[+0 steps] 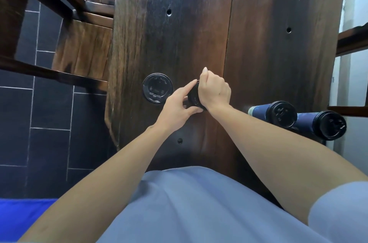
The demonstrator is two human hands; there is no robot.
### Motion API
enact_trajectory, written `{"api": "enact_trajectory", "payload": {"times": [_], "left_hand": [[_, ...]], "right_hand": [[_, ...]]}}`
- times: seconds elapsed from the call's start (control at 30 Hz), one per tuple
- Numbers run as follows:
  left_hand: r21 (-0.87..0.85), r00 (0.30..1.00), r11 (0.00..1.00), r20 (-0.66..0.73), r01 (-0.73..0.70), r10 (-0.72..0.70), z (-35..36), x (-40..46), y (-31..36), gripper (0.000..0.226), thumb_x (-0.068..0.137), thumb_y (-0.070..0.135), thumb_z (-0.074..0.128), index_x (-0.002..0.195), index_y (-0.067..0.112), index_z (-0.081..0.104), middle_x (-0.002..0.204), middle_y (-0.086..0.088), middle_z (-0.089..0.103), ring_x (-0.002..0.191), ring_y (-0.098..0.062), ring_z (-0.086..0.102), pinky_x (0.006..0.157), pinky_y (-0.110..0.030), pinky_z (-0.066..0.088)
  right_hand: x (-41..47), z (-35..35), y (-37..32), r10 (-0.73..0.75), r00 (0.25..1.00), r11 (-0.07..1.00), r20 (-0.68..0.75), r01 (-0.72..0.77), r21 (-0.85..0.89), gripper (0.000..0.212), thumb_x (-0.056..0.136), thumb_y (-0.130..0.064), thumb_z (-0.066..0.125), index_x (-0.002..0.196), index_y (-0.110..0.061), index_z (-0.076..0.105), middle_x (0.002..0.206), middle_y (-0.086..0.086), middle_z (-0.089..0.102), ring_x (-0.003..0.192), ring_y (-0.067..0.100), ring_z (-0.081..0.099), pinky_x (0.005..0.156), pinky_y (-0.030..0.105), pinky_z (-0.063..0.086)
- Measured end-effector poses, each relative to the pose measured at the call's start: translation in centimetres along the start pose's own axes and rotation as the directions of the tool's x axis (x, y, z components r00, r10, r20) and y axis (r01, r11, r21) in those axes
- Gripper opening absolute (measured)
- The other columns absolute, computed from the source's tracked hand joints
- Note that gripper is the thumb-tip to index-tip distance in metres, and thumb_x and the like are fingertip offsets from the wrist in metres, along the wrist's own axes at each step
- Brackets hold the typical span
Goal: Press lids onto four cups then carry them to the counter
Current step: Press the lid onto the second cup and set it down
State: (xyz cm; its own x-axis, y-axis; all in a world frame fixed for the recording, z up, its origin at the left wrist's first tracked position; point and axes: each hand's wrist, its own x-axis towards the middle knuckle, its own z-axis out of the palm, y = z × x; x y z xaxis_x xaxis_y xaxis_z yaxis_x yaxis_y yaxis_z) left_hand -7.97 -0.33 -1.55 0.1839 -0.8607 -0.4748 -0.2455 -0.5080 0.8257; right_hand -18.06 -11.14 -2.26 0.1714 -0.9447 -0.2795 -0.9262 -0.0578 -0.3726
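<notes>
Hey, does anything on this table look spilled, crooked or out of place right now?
Nothing stands out. Two lidded cups stand upright at the right, with no spill visible. One loose lid lies flat on the table, waiting. Both hands work a lid in the middle; its seating is hidden.

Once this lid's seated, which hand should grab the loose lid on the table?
Left, probably. The left hand sits just beside the loose lid, only steadying the lid being pressed at its side. The right hand is curled over that lid from above, on the side toward the two lidded cups.
</notes>
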Motion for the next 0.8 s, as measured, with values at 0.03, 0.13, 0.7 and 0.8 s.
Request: {"api": "enact_trajectory", "payload": {"times": [0.03,0.13,0.7,0.8], "left_hand": [[-0.003,1.0,1.0,-0.001,-0.002,0.002,0.1,0.0,0.0,0.086,0.089,0.015,0.087,0.161,0.032,0.043,0.149,0.006,0.059,0.121,-0.007,0.06,0.099,-0.009,0.046],[-0.014,1.0,1.0,-0.008,-0.005,0.005,0.2,-0.2,0.1,0.087,0.089,0.014,0.086,0.161,0.031,0.042,0.149,0.005,0.058,0.126,-0.01,0.059,0.109,-0.028,0.049],[0.021,1.0,1.0,0.007,-0.021,0.02,0.0,-0.6,0.5,0.089,0.091,0.011,0.084,0.164,0.029,0.036,0.147,0.003,0.056,0.124,-0.01,0.061,0.114,-0.035,0.051],[0.036,1.0,0.999,0.014,-0.013,0.013,0.1,-0.8,0.9,0.086,0.095,0.008,0.079,0.165,0.026,0.034,0.151,0.003,0.054,0.129,-0.01,0.058,0.118,-0.036,0.047]], "right_hand": [[0.0,0.1,0.1,0.0,1.0,1.0,-0.007,0.0,0.002,0.051,0.108,-0.041,0.02,0.074,-0.022,0.052,0.071,-0.005,0.058,0.055,0.01,0.05,0.055,0.025,0.031],[0.0,0.4,0.1,-0.012,0.999,1.0,-0.035,0.012,-0.004,0.049,0.108,-0.038,0.02,0.075,-0.021,0.051,0.071,-0.006,0.056,0.06,0.017,0.051,0.061,0.029,0.034],[0.1,-2.3,2.5,-0.062,0.943,0.897,0.326,-0.091,0.434,0.038,0.103,-0.056,0.038,0.103,-0.03,0.065,0.096,-0.013,0.069,0.094,0.009,0.067,0.089,0.038,0.057],[-0.9,-3.7,6.3,-0.259,0.865,0.818,0.431,-0.042,0.574,0.045,0.091,-0.05,0.071,0.134,-0.048,0.055,0.122,-0.026,0.067,0.118,-0.003,0.061,0.097,0.017,0.052]]}}
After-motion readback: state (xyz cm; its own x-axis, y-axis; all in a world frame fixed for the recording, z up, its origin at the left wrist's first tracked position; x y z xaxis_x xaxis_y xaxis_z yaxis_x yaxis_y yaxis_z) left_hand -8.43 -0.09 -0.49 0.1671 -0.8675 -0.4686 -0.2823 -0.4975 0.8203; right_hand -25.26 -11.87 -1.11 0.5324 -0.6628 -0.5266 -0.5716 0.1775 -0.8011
